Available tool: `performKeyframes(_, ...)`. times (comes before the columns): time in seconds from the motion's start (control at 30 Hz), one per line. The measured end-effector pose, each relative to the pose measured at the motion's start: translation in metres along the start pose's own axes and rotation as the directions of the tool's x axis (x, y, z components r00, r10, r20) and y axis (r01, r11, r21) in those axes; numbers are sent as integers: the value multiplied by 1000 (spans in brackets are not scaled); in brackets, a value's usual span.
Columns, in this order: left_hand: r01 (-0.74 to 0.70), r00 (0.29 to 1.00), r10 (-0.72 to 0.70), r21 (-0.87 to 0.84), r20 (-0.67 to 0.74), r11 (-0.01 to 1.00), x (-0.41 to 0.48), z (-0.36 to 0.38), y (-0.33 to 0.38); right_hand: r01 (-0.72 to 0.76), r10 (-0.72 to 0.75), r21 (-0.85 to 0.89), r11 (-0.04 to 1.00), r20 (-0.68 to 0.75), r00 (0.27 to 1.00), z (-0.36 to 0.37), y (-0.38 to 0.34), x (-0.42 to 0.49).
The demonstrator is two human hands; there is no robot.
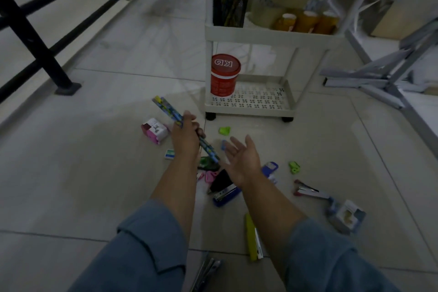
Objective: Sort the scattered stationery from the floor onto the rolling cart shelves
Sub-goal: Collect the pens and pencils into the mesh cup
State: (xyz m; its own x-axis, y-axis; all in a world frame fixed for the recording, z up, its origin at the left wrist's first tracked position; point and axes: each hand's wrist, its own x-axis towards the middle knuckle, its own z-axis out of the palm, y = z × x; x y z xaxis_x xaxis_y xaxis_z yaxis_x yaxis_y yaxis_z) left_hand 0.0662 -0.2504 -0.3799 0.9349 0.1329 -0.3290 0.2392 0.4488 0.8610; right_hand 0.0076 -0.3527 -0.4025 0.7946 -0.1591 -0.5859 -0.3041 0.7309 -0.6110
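The single camera sits on the person's head, well above the tiled floor [94, 161], facing forward and tipped steeply down. Both sleeved forearms [175, 187] run up from the bottom edge, putting the left hand [186, 137], gripping pencils [167, 109], and the right hand [241, 157] near the centre, close to the lens. The rolling cart [260, 33] stands just ahead, its top cut off at the upper edge. The wide lens also takes in the black railing [35, 38] at the far left and the grey metal frame [355, 83] at the far right.

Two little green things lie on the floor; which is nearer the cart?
The upper green piece, just short of the cart. The lower green piece lies farther off, right of the right hand.
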Motion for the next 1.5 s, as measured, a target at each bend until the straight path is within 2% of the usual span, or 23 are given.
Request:
performKeyframes(0.03, -10, 1000, 9, -42, -5, 999, 0, 7, 0, -24, 24, 48, 999, -8, 1000, 3, 4, -2)
performKeyframes(0.13, -17, 999, 17, 7, 37, 1000, -15, 26, -8, -28, 32, 152, 988, -25, 999, 22, 3, -4)
performKeyframes(0.17, -27, 999, 26, 13, 44, 1000, -20, 31, -10, -24, 26, 140, 990, -10, 1000, 30, -1, -5)
performKeyframes(0.2, -44, 998, 44, 15, 48, 999, -22, 35, -7, -14, 14, 71, 997, 1, 1000, 37, -7, -6)
performKeyframes(0.27, -90, 992, 85, 56, 88, 994, -18, 38, 10, 62, -65, -214, 975, -7, 998, 50, -27, -14)
performKeyframes(0.33, -155, 970, 99, 251, 220, 956, -11, 39, 36, 207, -230, -461, 863, 5, 973, 64, -59, -26)
performKeyframes(0.37, -221, 946, 93, 409, 310, 886, -8, 40, 48, 279, -294, -520, 807, 56, 954, 72, -76, -32)
performKeyframes(0.43, -413, 870, 73, 639, 488, 649, -6, 47, 70, 381, -367, -610, 695, 154, 917, 87, -108, -42)
performKeyframes(0.5, -556, 801, 78, 689, 594, 465, -8, 60, 88, 437, -407, -646, 626, 208, 890, 100, -134, -46)
performKeyframes(0.7, -722, 692, 178, 661, 700, 205, -9, 99, 136, 519, -436, -536, 666, 285, 853, 121, -187, -45)
performKeyframes(0.9, -806, 573, 257, 592, 778, 5, 2, 127, 168, 659, -630, -383, 647, 218, 745, 130, -226, -53)
performKeyframes(1.03, -833, 509, 409, 552, 757, 15, 11, 132, 174, 741, -760, -305, 598, 77, 646, 130, -252, -48)
performKeyframes(1.1, -839, 468, 464, 544, 752, -36, 14, 129, 170, 767, -793, -252, 590, -5, 609, 131, -265, -42)
performKeyframes(1.17, -810, 481, 404, 570, 778, -134, 18, 128, 164, 791, -816, -220, 572, -48, 576, 133, -274, -35)
performKeyframes(1.27, -729, 549, 324, 631, 771, -264, 24, 134, 156, 805, -838, -244, 542, -75, 541, 143, -282, -26)
performKeyframes(1.33, -678, 600, 321, 679, 733, -282, 28, 138, 154, 826, -856, -231, 515, -86, 510, 151, -285, -21)
performKeyframes(1.4, -660, 639, 288, 701, 713, -271, 32, 139, 154, 856, -898, -278, 436, -76, 433, 157, -285, -15)
performKeyframes(1.5, -662, 653, 263, 704, 710, -256, 37, 139, 154, 876, -945, -370, 309, -14, 328, 166, -281, -4)
